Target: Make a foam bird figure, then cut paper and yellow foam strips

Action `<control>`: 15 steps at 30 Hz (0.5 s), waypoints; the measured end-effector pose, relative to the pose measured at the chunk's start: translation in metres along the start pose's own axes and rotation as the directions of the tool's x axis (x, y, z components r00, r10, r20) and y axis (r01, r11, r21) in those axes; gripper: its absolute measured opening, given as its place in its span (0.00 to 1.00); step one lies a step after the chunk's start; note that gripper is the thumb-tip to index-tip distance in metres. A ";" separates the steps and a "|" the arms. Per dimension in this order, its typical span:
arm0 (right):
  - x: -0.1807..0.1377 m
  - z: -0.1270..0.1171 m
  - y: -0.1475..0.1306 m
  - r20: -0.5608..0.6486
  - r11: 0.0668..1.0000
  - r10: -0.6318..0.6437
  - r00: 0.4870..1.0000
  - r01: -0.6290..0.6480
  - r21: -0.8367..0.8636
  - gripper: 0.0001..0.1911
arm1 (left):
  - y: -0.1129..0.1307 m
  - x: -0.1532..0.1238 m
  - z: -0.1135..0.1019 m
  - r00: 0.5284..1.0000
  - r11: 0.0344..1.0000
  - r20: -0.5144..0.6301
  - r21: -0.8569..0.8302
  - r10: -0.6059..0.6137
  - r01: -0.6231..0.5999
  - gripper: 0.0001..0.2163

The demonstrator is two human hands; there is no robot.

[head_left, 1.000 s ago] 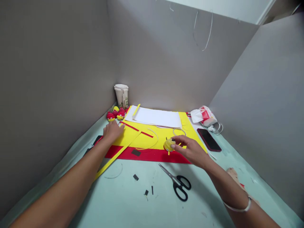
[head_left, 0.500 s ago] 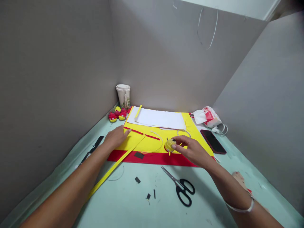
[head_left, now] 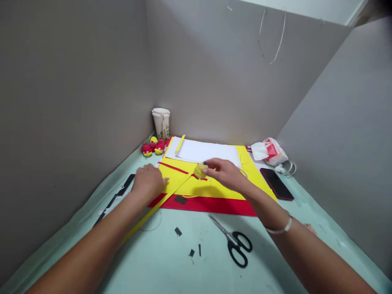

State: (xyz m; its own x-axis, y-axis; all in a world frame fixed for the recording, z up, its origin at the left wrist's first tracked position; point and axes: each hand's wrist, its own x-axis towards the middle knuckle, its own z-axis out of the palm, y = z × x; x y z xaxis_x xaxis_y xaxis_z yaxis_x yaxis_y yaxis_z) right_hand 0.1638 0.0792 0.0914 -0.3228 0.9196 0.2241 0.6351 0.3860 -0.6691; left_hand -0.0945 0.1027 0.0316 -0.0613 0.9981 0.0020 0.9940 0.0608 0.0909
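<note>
My right hand (head_left: 226, 173) pinches a small yellow rolled paper coil (head_left: 200, 171) and holds it just above the yellow sheet (head_left: 214, 185), near a thin red strip (head_left: 174, 167). My left hand (head_left: 149, 182) rests with curled fingers on the left edge of the yellow sheet, at the upper end of a long yellow paper strip (head_left: 153, 210) that runs down to the left. A red sheet (head_left: 211, 204) lies under the yellow one, and white paper (head_left: 208, 152) lies at its far side.
Black scissors (head_left: 234, 241) lie on the teal table near me, with small black scraps (head_left: 183, 241) to their left. A paper cup (head_left: 161, 122) and red-and-yellow paper figures (head_left: 153, 148) sit in the far left corner. A phone (head_left: 276, 183) and a tissue pack (head_left: 269, 150) lie right. Grey partition walls enclose the table.
My right hand has lifted the yellow coil and carried it left and away from me, towards the red strip. My left hand has shifted slightly nearer and curled at the sheet's edge.
</note>
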 end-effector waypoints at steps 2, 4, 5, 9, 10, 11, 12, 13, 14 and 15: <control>0.033 0.012 -0.009 0.012 0.999 -0.043 0.999 0.043 0.010 0.15 | 0.019 -0.024 0.006 0.987 0.991 -0.087 0.023 0.132 -0.131 0.24; 0.067 0.028 -0.019 0.013 0.997 -0.080 0.997 0.079 0.014 0.15 | 0.036 -0.042 0.019 0.966 0.972 -0.112 0.009 0.235 -0.235 0.25; 0.084 0.038 -0.025 0.017 0.995 -0.095 0.995 0.095 0.012 0.16 | 0.041 -0.048 0.027 0.961 0.969 -0.128 -0.012 0.243 -0.247 0.25; 0.139 0.081 -0.049 0.038 0.992 -0.124 0.992 0.124 -0.009 0.18 | 0.046 -0.054 0.053 0.954 0.966 -0.186 -0.057 0.237 -0.252 0.27; 0.149 0.092 -0.054 0.051 0.992 -0.126 0.991 0.127 -0.020 0.17 | 0.044 -0.054 0.056 0.951 0.963 -0.185 -0.061 0.247 -0.262 0.27; 0.157 0.104 -0.059 0.066 0.991 -0.129 0.990 0.131 -0.033 0.16 | 0.042 -0.053 0.057 0.950 0.961 -0.178 -0.063 0.256 -0.271 0.28; 0.163 0.115 -0.062 0.080 0.990 -0.130 0.988 0.134 -0.048 0.16 | 0.040 -0.053 0.057 0.951 0.960 -0.166 -0.064 0.260 -0.273 0.28; 0.168 0.125 -0.065 0.095 0.989 -0.128 0.987 0.134 -0.063 0.15 | 0.039 -0.053 0.056 0.953 0.960 -0.152 -0.065 0.261 -0.273 0.29; 0.173 0.135 -0.067 0.111 0.988 -0.125 0.986 0.134 -0.081 0.15 | 0.038 -0.053 0.054 0.956 0.961 -0.136 -0.067 0.258 -0.269 0.29; 0.176 0.143 -0.068 0.125 0.987 -0.118 0.985 0.130 -0.099 0.14 | 0.038 -0.053 0.052 0.959 0.962 -0.128 -0.068 0.254 -0.264 0.28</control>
State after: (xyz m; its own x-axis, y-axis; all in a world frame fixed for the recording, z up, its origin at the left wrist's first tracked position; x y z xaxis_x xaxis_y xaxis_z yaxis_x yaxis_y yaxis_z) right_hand -0.0365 0.2043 0.0745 -0.4807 0.8512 0.2106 0.6538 0.5079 -0.5608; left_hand -0.0483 0.0521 -0.0169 0.1820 0.9715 0.1521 0.9664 -0.2053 0.1546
